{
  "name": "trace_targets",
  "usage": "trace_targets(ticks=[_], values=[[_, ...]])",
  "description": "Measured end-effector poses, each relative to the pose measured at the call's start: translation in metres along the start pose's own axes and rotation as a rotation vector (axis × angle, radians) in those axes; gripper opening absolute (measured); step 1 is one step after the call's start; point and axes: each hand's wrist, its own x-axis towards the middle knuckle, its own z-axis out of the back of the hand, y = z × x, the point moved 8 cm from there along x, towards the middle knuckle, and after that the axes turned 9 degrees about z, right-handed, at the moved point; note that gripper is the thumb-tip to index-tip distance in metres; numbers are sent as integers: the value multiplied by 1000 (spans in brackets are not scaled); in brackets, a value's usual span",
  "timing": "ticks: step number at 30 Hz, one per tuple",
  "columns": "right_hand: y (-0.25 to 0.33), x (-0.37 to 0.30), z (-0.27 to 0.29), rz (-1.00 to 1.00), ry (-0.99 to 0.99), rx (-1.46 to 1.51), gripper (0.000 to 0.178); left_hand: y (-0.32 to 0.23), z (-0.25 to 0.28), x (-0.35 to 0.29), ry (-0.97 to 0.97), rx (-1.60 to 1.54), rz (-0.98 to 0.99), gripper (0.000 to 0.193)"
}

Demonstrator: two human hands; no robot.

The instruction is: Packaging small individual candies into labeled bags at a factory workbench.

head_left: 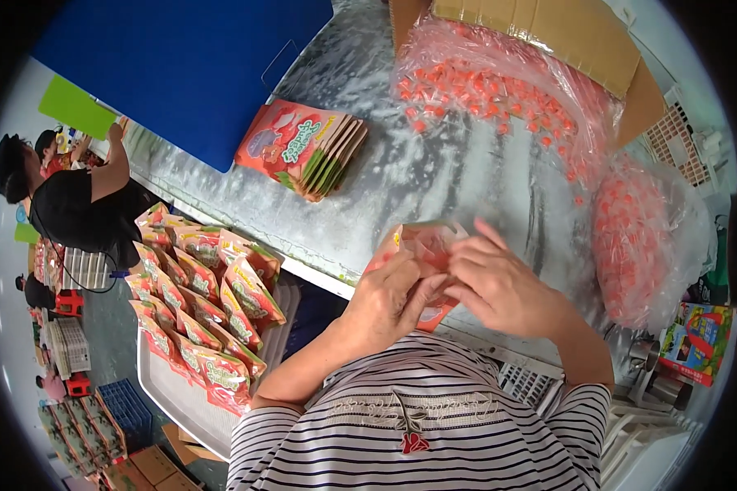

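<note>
A red, pink and green snack pouch (428,244) is upright in front of my chest, its top spread apart. My left hand (389,296) grips its near left side, thumb toward the opening. My right hand (499,282) is at the pouch's right edge, thumb and fingers bent in against it while one finger sticks up. What lies deep inside the pouch is hidden. Ahead and to the left, a stack of flat pouches (303,147) of the same print lies on the metal table (475,176).
Loose red wrapped pieces (499,94) spill from clear plastic in a cardboard box (540,33). Another bag of red pieces (630,237) stands at right. Filled pouches (197,303) crowd a white tray (160,385) at left. A blue board (180,65) covers the far left. A person in black (86,204) works beyond.
</note>
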Motion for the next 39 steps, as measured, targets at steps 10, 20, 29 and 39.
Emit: trace_targets(ticks=[10,20,29,39], values=[[33,-6,5,226,41,-4,21,47,12,8,352,-274,80,59],[25,-4,25,-80,-15,137,41,38,-16,-7,312,-373,135,39],[-6,2,-58,-216,945,329,32,26,-27,-16,238,-407,139,29],[-4,26,-6,-15,190,287,19,41,-18,-13,157,-454,338,29]])
